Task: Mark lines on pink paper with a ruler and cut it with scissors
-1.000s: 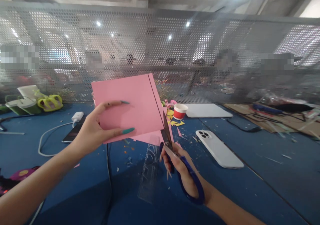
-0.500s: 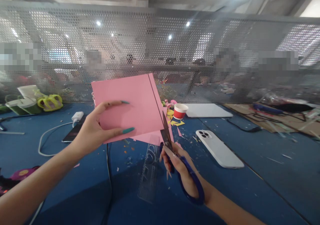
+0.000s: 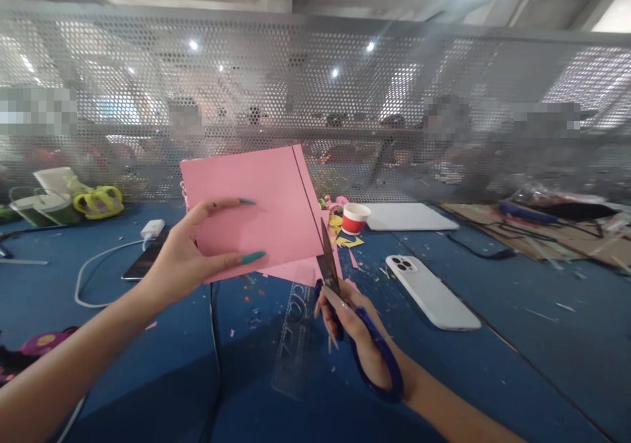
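Observation:
My left hand (image 3: 192,239) grips a sheet of pink paper (image 3: 261,200) from its left side, thumb and a finger lying on the front face, the other fingers hidden behind. A dark line runs down the sheet close to its right edge. In my right hand (image 3: 357,325) are scissors (image 3: 329,269) with dark blue handles; their blades are slightly parted at the sheet's lower right corner, near the line. More pink paper (image 3: 290,271) lies on the table behind and below the held sheet. A clear plastic stencil ruler (image 3: 292,348) lies on the table left of the scissors.
A white phone (image 3: 434,293) lies to the right. Farther back are a red and white paper cup (image 3: 355,218), yellow paper scraps (image 3: 349,240) and a white flat panel (image 3: 411,217). On the left sit a charger (image 3: 152,229) with cable and a dark phone (image 3: 145,259). A perforated screen (image 3: 296,68) stands behind.
Almost nothing differs. Both hands, the pink sheet and the scissors stay in practically the same place.

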{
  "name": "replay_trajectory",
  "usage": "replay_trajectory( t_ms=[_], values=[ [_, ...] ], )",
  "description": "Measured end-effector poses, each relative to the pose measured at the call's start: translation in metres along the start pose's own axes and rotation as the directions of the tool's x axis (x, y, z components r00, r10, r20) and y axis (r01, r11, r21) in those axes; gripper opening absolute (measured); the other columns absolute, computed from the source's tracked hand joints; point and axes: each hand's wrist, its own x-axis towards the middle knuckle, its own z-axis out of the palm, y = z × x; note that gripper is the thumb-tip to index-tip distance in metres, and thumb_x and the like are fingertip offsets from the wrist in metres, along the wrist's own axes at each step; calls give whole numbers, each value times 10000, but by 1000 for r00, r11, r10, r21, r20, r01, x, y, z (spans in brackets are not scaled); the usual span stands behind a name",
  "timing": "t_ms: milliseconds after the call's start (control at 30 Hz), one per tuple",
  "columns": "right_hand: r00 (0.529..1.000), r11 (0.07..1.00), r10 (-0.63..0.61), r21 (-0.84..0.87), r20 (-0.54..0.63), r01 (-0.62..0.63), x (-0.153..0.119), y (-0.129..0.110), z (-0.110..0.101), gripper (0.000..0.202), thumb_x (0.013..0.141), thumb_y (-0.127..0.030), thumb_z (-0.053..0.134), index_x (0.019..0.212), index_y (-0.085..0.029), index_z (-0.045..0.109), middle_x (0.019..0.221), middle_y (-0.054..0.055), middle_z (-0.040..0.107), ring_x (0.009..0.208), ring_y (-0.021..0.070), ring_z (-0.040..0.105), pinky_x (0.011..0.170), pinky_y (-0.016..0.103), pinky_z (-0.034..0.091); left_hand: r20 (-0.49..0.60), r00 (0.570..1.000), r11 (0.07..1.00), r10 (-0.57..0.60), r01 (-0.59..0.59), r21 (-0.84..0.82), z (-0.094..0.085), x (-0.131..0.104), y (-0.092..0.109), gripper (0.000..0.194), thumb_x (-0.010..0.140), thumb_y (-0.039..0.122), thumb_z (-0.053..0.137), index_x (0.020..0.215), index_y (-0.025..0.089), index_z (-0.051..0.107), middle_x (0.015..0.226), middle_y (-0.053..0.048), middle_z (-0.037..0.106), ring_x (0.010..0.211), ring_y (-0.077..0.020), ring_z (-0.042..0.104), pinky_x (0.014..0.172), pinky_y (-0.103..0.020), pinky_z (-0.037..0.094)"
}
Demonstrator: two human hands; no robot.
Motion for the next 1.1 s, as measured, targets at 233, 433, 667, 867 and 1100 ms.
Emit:
replay_trajectory(
  t_ms=[233,433,667,867,1100],
  values=[
    [1000,1000,4,3,-3,-4,0,-2,0,371,855,-552,391,739,-204,446,593,-49,379,503,95,374,487,251,355,8,1000,1000,19,-19,4,0,0,-1,516,697,370,692,1169,267,511,1226,-30,562,1145,-252,516,910,-382,498],
    [1000,1000,-7,-2,-9,7,-2,-1,0,388,845,-574,383,737,-207,445,581,-47,385,483,95,382,455,247,353,0,1000,1000,8,-8,-9,0,0,1,500,690,338,703,1154,280,524,1220,-14,565,1161,-244,501,937,-374,478],
    [1000,1000,-4,17,-8,4,0,-4,1,401,829,-591,392,729,-206,436,573,-53,379,446,82,380,409,230,368,-15,999,999,30,-30,40,1,-2,2,495,699,349,692,1158,287,518,1214,-17,567,1148,-248,509,928,-395,479],
    [1000,999,-16,-28,-14,16,0,-6,0,406,838,-588,375,720,-205,435,549,-54,381,430,86,384,399,239,357,-48,998,998,37,-34,52,2,-3,6,499,688,350,700,1147,278,517,1199,-22,573,1155,-261,501,961,-431,448],
    [999,998,-4,-63,-52,1,0,-4,0,364,872,-524,378,712,-204,447,534,-52,391,437,94,398,424,248,350,-70,996,998,49,-46,50,4,-4,8,492,680,355,707,1127,284,514,1187,-20,578,1155,-264,498,961,-442,446]
  ],
)
